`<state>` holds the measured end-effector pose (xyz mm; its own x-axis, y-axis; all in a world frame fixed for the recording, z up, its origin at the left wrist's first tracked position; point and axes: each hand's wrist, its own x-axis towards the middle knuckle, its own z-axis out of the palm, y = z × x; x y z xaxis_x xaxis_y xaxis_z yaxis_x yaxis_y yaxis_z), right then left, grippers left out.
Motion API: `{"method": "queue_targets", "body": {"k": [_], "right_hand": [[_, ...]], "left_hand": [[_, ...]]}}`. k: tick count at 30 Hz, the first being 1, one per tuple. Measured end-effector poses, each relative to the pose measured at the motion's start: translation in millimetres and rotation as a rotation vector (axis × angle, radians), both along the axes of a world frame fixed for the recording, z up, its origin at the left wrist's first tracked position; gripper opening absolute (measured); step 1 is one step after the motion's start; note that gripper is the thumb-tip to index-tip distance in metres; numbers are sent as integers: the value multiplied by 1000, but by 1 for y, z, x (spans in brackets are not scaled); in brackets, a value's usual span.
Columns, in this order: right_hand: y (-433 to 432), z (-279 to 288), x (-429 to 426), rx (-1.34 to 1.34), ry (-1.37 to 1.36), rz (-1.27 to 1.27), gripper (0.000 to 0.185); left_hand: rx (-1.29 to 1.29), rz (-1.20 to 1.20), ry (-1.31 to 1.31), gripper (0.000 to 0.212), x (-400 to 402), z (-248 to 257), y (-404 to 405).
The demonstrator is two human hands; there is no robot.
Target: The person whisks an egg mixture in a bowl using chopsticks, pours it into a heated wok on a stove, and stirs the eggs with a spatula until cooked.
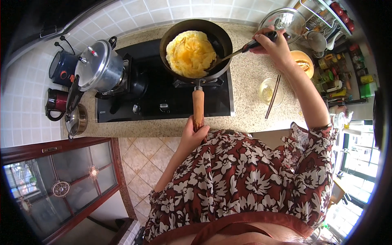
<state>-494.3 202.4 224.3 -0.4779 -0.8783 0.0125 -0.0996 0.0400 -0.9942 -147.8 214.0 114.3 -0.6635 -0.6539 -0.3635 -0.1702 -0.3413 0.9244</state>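
Observation:
My left hand [196, 133] grips the end of the wooden handle [198, 104] of a dark wok [225, 36] over the right burner. A round, yellow cooked egg [191, 54] lies in the wok, towards its left side. My right hand [271, 44] is closed on the black handle of a metal spatula [234, 54]. The spatula's blade is inside the wok at the egg's lower right edge; its tip is partly hidden there. Below my right forearm, a glass bowl [265, 92] with some residue stands on the counter, and a pair of chopsticks [272, 96] rests across it.
A pressure cooker [98, 65] stands on the left burner of the black gas hob [150, 105]. Left of it are a kettle [56, 102] and a small lidded pot [78, 119]. A glass lid [289, 23], a cut melon [303, 62] and racks of utensils are at the right.

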Motion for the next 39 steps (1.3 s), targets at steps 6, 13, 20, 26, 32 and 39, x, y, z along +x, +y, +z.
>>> {"method": "queue_targets", "body": {"k": [6,13,20,26,32,39], "right_hand": [[-4,43,0,40,412,-48,17],[-11,47,16,-103,745,66,12],[-26,7,17,-351,1080,353,22],[-27,5,27,-241,979,400,19],[-26,25,7,-201,945,161,14],[-61,32,-43,-90,720,324,13]], "left_hand": [[3,13,3,33,1,-2,0],[-5,-3,-34,26,2,1,-1],[-9,31,-40,24,0,9,1],[26,37,-38,24,3,9,1],[6,43,-8,24,2,9,2],[22,46,0,21,3,9,1]]}}
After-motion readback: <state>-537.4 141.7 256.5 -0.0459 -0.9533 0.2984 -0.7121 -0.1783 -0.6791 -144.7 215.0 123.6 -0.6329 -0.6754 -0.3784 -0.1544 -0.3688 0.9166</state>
